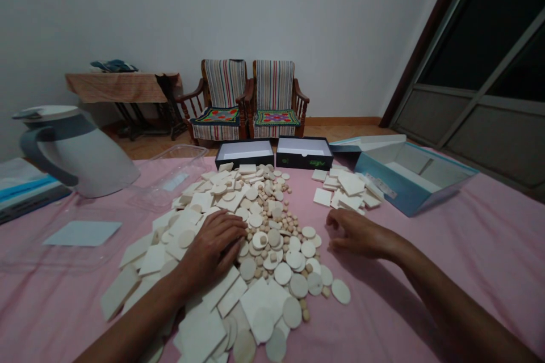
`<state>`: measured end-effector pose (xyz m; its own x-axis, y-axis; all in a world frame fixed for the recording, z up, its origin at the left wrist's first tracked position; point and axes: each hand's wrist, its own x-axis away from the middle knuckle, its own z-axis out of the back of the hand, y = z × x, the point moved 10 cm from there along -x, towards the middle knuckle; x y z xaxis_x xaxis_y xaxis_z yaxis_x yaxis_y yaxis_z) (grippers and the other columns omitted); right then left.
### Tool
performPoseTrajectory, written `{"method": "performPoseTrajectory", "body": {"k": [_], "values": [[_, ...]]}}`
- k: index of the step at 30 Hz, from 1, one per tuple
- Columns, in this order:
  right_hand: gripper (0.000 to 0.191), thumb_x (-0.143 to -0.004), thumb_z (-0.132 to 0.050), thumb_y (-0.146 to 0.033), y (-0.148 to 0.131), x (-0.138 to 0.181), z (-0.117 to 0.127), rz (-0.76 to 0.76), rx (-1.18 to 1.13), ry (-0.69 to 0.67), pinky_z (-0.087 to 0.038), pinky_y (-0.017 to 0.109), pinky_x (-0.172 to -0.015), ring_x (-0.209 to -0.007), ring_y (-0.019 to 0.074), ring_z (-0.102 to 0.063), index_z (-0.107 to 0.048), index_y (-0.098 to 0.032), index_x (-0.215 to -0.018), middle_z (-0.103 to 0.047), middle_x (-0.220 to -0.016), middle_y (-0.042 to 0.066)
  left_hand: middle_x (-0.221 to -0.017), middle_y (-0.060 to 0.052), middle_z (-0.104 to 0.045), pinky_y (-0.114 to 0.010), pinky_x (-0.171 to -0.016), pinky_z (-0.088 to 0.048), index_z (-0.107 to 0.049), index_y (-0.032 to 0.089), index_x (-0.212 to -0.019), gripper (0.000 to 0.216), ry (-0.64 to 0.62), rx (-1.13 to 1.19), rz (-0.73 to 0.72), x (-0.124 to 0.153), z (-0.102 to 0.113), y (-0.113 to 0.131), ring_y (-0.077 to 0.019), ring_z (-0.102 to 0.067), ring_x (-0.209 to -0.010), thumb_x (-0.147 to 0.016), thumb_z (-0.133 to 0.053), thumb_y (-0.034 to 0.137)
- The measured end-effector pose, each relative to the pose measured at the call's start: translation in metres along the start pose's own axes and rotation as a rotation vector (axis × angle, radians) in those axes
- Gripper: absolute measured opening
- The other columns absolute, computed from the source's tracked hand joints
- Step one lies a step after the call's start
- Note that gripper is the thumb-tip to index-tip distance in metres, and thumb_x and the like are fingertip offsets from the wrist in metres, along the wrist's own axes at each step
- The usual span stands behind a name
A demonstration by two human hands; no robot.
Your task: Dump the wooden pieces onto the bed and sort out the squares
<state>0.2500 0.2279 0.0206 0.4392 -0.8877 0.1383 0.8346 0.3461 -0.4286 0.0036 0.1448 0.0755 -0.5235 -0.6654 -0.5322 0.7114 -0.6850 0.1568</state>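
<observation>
Left hand (215,247): bare, slim-fingered
Right hand (357,233): bare too, I see
Left forearm (142,317): uncovered, slim
Right forearm (447,298): uncovered, tapering

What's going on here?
A person's left hand lies palm-down on a large mixed pile of pale squares, discs and small pieces on a pink cloth. The right hand is near a smaller heap of square tiles, its thumb and index finger apart. Two open black boxes stand beyond the large pile; an open blue box is beside the smaller heap.
</observation>
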Motion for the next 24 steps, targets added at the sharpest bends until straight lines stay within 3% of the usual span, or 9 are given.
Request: {"method": "performPoseTrajectory", "body": {"k": [3,7,12,18,21,24], "values": [[0.023,-0.068,-0.064,-0.017,-0.013,0.002,-0.022,-0.007,0.042,-0.047,-0.035,0.028,-0.066,-0.078,0.0183,-0.052,-0.056,-0.016,-0.089,-0.059,-0.09,0.007,-0.101,-0.004,-0.07,-0.043,-0.102,-0.038,-0.062,0.02,-0.099,0.016,-0.013,0.002,0.006,0.0,-0.001,0.0,-0.0185,-0.062,-0.102,-0.088,-0.052,0.013],[0.013,-0.077,-0.052,-0.012,-0.038,-0.018,-0.034,0.07,-0.03,0.015,-0.035,0.027,-0.068,-0.078,0.0169,-0.05,-0.055,-0.016,-0.09,-0.057,-0.087,0.007,-0.1,-0.004,-0.07,-0.043,-0.102,-0.037,-0.062,0.02,-0.099,0.016,-0.025,0.008,0.011,0.0,-0.001,0.0,-0.0187,-0.061,-0.102,-0.089,-0.051,0.014],[0.028,-0.073,-0.054,-0.004,-0.066,-0.05,-0.043,0.17,-0.116,0.089,-0.039,0.027,-0.078,-0.089,0.0175,-0.052,-0.058,-0.016,-0.099,-0.057,-0.097,0.007,-0.101,-0.005,-0.07,-0.044,-0.103,-0.037,-0.062,0.02,-0.099,0.017,-0.025,0.011,0.012,0.001,0.0,0.002,-0.0187,-0.061,-0.103,-0.089,-0.051,0.014],[0.034,-0.072,-0.051,-0.001,-0.099,-0.053,-0.031,0.397,-0.166,0.101,-0.042,0.027,-0.078,-0.089,0.0168,-0.055,-0.064,-0.02,-0.098,-0.062,-0.094,0.004,-0.1,-0.004,-0.07,-0.043,-0.104,-0.037,-0.062,0.02,-0.099,0.017,-0.015,0.016,0.012,0.0,0.0,0.002,-0.0181,-0.062,-0.102,-0.089,-0.05,0.013],[0.037,-0.072,-0.052,-0.003,-0.094,-0.062,-0.017,0.348,-0.152,0.107,-0.043,0.027,-0.074,-0.082,0.0161,-0.058,-0.067,-0.019,-0.102,-0.065,-0.094,0.006,-0.1,-0.005,-0.07,-0.044,-0.103,-0.038,-0.062,0.021,-0.1,0.018,-0.007,0.014,0.016,0.001,0.0,0.001,-0.0184,-0.063,-0.101,-0.089,-0.05,0.014],[0.026,-0.075,-0.054,-0.008,-0.079,-0.088,-0.004,0.248,-0.145,0.169,-0.044,0.026,-0.072,-0.077,0.0154,-0.061,-0.069,-0.017,-0.095,-0.068,-0.094,0.006,-0.101,-0.005,-0.07,-0.045,-0.103,-0.039,-0.062,0.021,-0.1,0.018,0.0,0.012,0.02,0.001,0.002,0.002,-0.0186,-0.063,-0.101,-0.089,-0.05,0.013]]}}
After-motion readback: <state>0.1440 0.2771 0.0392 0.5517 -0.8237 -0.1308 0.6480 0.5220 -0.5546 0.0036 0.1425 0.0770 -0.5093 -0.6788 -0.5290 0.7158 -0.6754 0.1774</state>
